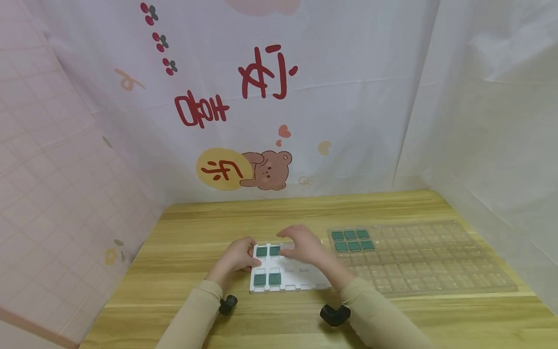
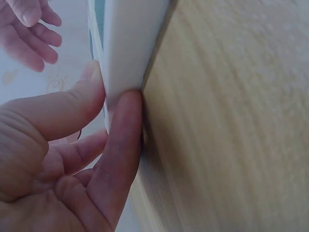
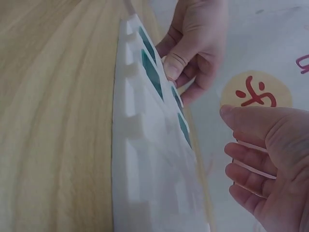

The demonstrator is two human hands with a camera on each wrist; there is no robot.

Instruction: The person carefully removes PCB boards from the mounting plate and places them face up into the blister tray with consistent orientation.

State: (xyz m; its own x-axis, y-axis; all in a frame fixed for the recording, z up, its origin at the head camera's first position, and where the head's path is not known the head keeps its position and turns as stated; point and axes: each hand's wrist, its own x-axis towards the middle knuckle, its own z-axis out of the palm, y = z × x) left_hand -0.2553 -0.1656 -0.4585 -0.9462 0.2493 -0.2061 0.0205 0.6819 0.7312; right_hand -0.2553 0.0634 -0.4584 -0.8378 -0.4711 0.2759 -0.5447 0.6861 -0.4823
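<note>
A white tray [image 1: 301, 276] lies on the table in the head view, with green square chips [image 1: 274, 279] seated in pockets at its left end, two in the far row and two in the near row. My left hand [image 1: 237, 254] holds the tray's left end; in the left wrist view the thumb [image 2: 89, 96] lies at its upper edge and a finger [image 2: 123, 125] against its side. Above the tray hovers my right hand [image 1: 305, 247], fingers loosely bent and apart. The right wrist view shows nothing between that hand's thumb and fingers [image 3: 251, 159].
To the right lies a large clear plastic tray [image 1: 414, 261] of many pockets, several green chips [image 1: 350, 235] in its far left corner. Both stand on a wooden table [image 1: 270, 320]. Printed white cloth [image 1: 348, 121] hangs behind and at the sides.
</note>
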